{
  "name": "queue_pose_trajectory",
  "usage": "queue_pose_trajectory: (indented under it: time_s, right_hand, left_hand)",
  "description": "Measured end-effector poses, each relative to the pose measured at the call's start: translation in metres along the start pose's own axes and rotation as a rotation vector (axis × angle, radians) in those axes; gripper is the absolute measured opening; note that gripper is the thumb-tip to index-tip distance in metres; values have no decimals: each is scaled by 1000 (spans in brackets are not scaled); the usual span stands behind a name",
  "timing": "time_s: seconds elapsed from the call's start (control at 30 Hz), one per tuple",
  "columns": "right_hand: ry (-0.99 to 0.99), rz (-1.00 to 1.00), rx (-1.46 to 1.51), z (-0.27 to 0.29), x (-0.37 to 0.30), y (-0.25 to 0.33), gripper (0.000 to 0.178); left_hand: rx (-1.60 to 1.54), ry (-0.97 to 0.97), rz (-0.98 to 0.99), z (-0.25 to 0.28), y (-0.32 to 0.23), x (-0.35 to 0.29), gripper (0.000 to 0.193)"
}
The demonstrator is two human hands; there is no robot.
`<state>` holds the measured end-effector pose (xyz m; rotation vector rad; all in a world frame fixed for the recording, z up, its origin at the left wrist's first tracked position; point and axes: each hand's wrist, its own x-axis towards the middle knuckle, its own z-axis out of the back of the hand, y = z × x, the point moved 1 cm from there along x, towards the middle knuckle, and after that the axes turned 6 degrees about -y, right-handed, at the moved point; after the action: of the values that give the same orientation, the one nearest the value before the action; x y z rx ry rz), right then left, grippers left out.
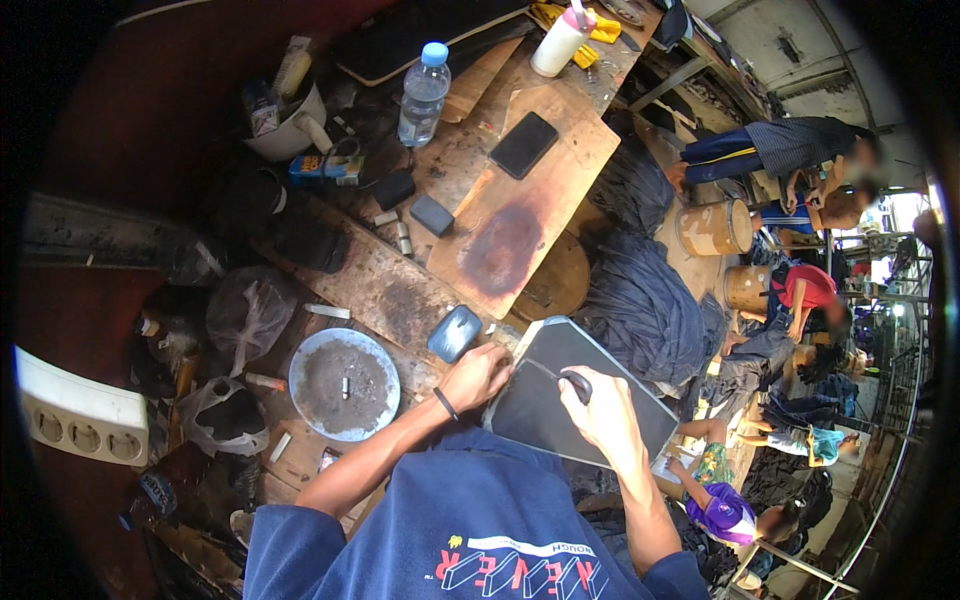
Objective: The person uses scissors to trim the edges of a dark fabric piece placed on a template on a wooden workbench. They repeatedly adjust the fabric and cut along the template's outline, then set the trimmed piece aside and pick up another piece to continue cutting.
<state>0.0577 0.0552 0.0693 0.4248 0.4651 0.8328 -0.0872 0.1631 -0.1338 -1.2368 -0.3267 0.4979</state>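
A flat dark rectangular board (570,420) with a pale rim lies tilted in front of my body. My left hand (480,375), a black band on its wrist, is closed at the board's left edge, its fingertips partly hidden. In my right hand (603,415) is a small dark rounded object (576,382), gripped over the board's surface. I cannot make out its exact kind. Just beyond my left hand sits a blue-grey block (454,333) with a shiny top. To the left stands a light blue basin (296,372) of grey powder, with a small cylinder lying in it.
A wooden board (575,150) bears a phone (524,145) and a dark burnt patch. Behind stand a water bottle (424,100) and a white flask (562,42). Plastic bags (250,310) lie left, a socket strip (85,430) beyond. Dark cloth (650,310) and several people are at right.
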Motion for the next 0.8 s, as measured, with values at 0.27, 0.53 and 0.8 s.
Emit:
queue_pose_trajectory:
  time_s: [0.27,0.53,0.8]
  right_hand:
    - [86,-353,162,0,10,-8,23]
    - [-16,-126,61,-5,4,-9,24]
    - [75,55,-18,6,14,-11,27]
  left_hand:
    - [34,-20,-10,-2,1,1,22]
    - [1,-30,0,0,1,3,23]
    - [-24,-10,24,1,1,4,25]
